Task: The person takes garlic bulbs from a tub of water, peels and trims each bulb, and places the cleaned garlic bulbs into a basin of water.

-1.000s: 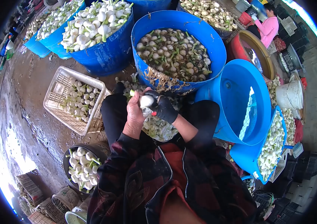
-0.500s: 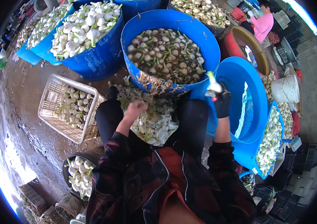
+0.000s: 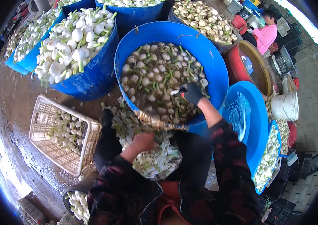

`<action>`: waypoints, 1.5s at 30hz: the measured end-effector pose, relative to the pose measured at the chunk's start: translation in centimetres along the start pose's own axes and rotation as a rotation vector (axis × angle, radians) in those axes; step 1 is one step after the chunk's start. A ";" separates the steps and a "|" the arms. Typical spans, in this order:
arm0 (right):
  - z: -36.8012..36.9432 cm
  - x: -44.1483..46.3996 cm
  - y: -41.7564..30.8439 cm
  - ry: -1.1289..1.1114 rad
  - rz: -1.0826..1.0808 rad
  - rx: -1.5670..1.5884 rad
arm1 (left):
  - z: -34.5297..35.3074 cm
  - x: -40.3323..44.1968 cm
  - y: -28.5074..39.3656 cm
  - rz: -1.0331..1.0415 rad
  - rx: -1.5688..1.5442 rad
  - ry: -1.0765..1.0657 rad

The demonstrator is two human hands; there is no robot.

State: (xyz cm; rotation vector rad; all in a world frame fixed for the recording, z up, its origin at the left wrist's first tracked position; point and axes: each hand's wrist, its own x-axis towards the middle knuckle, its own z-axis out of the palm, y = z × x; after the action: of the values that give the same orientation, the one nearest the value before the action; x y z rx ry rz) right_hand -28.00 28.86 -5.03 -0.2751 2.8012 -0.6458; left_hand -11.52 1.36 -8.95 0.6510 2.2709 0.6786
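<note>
Right arm (image 3: 210, 112) swung from light blue tub (image 3: 255, 112) to large blue tub (image 3: 162, 30) in last half second. Large tub holds soaking bulbs (image 3: 177, 74); light tub's water (image 3: 237, 112) now rippled, smoother before. Leaf scraps (image 3: 162, 161) heaped under left hand (image 3: 144, 142), bare, fingers curled; cannot tell whether it grips anything. Right hand (image 3: 191, 93), black-gloved, over bulbs, contact unclear, fingers closed around small pale-tipped tool (image 3: 174, 92); bulb held earlier gone from grip.
</note>
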 end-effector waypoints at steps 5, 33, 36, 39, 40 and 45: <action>4.8 12.5 4.0 0.028 0.286 -0.249 | -0.9 0.1 1.2 0.227 -0.198 0.117; 7.8 -11.9 -14.5 0.159 -0.139 1.054 | -1.5 -6.5 6.9 0.314 -1.738 0.752; 7.7 -13.6 -14.4 0.223 -0.226 0.454 | -0.8 -7.9 7.5 0.140 -1.202 1.112; 10.6 -13.0 -14.1 0.304 -0.347 0.380 | 0.9 -7.6 6.5 0.055 -0.698 1.304; 10.5 -13.2 -14.7 0.275 -0.324 0.443 | 1.1 -8.2 6.5 0.059 -0.722 1.302; 12.0 -15.3 -14.0 0.161 -0.121 0.618 | 2.1 -10.8 6.7 0.049 -1.024 1.086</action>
State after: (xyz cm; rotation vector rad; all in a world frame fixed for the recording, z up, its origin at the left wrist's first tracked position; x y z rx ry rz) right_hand -8.24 15.30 -6.09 -0.2755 2.5703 -1.5666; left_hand -1.27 0.32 -1.24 -0.2712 2.2354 2.3974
